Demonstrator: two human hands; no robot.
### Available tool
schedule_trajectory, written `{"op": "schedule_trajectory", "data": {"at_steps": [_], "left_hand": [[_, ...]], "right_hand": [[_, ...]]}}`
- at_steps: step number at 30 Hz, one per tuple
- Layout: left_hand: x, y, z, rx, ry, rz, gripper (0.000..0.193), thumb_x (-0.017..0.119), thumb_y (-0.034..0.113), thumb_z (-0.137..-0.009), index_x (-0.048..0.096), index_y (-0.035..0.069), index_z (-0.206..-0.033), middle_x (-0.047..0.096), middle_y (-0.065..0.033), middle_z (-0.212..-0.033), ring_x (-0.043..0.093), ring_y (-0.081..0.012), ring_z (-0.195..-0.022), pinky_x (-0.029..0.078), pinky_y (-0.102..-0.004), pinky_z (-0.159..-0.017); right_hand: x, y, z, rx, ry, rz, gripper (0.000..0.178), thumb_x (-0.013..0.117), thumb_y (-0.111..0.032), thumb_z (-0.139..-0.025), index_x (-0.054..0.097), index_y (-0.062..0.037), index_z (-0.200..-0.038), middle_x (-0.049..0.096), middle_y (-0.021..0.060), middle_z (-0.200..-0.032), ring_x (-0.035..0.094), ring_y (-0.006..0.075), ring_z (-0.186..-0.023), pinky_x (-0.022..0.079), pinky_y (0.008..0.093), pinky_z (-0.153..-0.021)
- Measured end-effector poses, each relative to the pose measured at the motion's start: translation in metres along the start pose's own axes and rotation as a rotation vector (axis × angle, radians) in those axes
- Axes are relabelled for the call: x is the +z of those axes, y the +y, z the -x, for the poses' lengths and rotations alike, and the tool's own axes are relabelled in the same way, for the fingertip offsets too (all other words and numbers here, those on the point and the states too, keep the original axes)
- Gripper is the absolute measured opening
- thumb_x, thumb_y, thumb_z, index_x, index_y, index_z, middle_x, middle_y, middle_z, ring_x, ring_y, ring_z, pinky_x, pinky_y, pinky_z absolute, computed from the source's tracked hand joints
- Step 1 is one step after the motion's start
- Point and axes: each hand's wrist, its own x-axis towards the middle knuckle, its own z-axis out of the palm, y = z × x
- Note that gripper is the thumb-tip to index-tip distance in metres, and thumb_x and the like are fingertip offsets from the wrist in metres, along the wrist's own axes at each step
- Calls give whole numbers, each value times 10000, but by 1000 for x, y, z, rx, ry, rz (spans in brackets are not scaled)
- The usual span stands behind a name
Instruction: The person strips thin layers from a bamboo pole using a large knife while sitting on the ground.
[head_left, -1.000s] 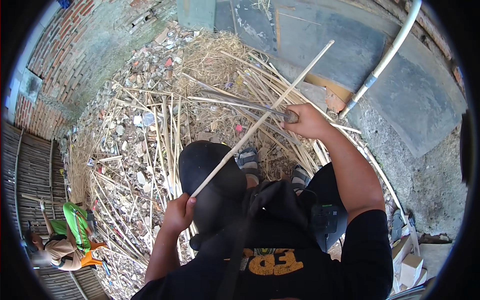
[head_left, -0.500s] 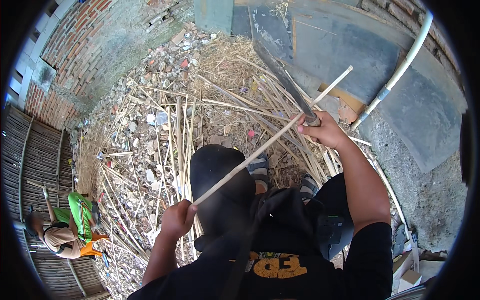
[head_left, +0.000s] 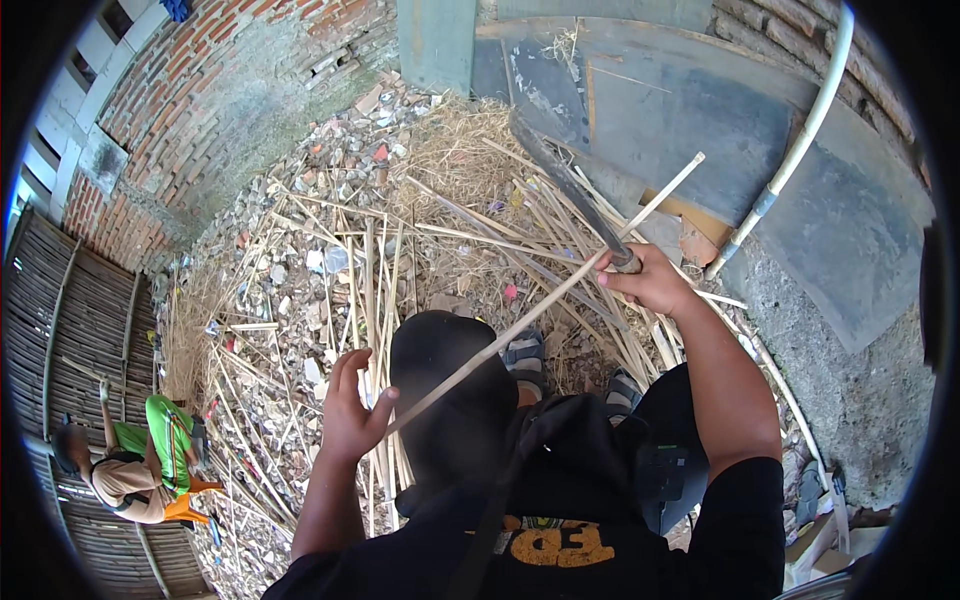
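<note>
A long pale stick [head_left: 520, 325], apparently split bamboo, slants across in front of me from lower left to upper right. My right hand [head_left: 652, 282] is closed around the handle of a machete [head_left: 568, 180], whose dark blade points up and to the left. The stick crosses the machete near its handle and rests against the fingers of that hand. My left hand [head_left: 352, 412] is open, fingers raised and apart, with the thumb beside the stick's lower end. A black cap [head_left: 440, 365] covers part of the view below the stick.
Many bamboo strips [head_left: 365, 290] lie over the rubble ground [head_left: 300, 240]. Dry straw [head_left: 460, 140] is heaped farther off. Grey panels [head_left: 690, 110] and a pale pole [head_left: 790, 170] stand at right. Someone in green trousers [head_left: 168, 440] sits on an orange stool [head_left: 185, 508] at left.
My left hand has opened and released its grip on the stick's lower end. The right hand keeps its hold on the machete, and the stick has stayed nearly in place.
</note>
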Motion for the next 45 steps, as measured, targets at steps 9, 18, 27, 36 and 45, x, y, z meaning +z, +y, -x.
{"op": "schedule_trajectory", "data": {"at_steps": [9, 18, 27, 36, 45], "left_hand": [[57, 56, -8, 221, -72, -164, 515, 785, 243, -794, 604, 39, -1230, 529, -175, -1353, 440, -404, -1312, 339, -518, -1099], [65, 56, -10, 216, -17, -170, 218, 725, 101, -839, 668, 30, -1038, 550, -184, -1300, 491, -410, -1244, 390, -518, -1030], [32, 45, -2, -18, -91, -116, 213, 666, 165, -915, 660, 23, -1074, 673, -186, -851, 664, -408, -715, 538, -475, -649], [24, 40, 18, -202, -237, 24, 230, 577, 218, -987, 648, -1, -993, 656, -238, -710, 666, -444, -680, 512, -498, -616], [32, 25, 25, -194, -317, 11, 279, 502, 228, -1024, 565, 17, -852, 611, -265, -674, 614, -498, -664, 459, -550, -589]], "right_hand": [[-3, 7, -5, -25, -41, -43, 234, 790, -201, -854, 687, -49, -999, 698, 30, -914, 592, 96, -668, 485, 269, -562], [-10, 17, -4, -90, -31, -62, 233, 780, -181, -853, 694, -40, -1017, 714, 47, -1125, 609, 79, -669, 490, 262, -562], [-10, 15, -7, -44, -37, 27, 255, 784, -215, -866, 692, -39, -1024, 725, 47, -1143, 654, 98, -913, 526, 260, -691], [0, 15, -4, -248, 30, 440, 308, 808, -337, -828, 688, -73, -930, 679, 95, -815, 652, 222, -775, 507, 366, -739], [34, 9, 1, -400, -36, 991, 245, 769, -260, -730, 639, -127, -890, 676, 91, -802, 677, 350, -833, 531, 479, -697]]}}
